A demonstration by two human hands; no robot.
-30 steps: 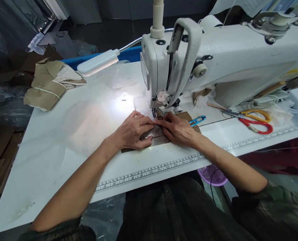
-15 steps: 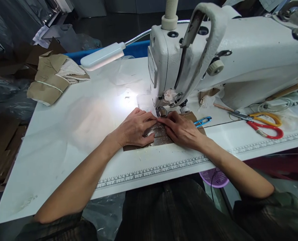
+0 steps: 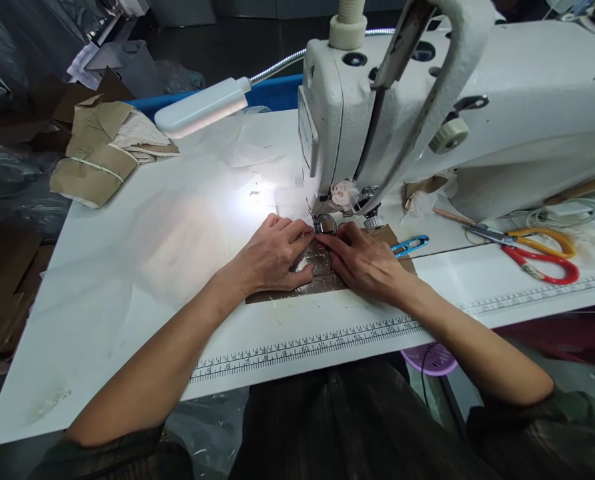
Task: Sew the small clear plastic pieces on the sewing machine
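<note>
My left hand (image 3: 277, 257) and my right hand (image 3: 365, 263) meet fingertip to fingertip just in front of the presser foot (image 3: 324, 225) of a white sewing machine (image 3: 337, 113). Both hands are closed in a pinch, but whatever lies between the fingertips is too small and covered to name. Beneath them, a brown board with shiny clear tape (image 3: 322, 275) lies on the machine bed. My left thumb rests on its taped surface. Thin, sheer whitish fabric (image 3: 172, 243) spreads over the table to the left of my left hand.
Blue thread snips (image 3: 410, 246) lie right of my right hand, with red-and-orange-handled scissors (image 3: 540, 257) farther right. A lamp (image 3: 202, 107) shines over the table. A tied brown bundle (image 3: 100, 157) sits at the back left. A printed ruler (image 3: 302, 348) runs along the front edge.
The view has shifted a little, so the machine looks larger and farther right. Both hands keep nearly the same pinch by the presser foot.
</note>
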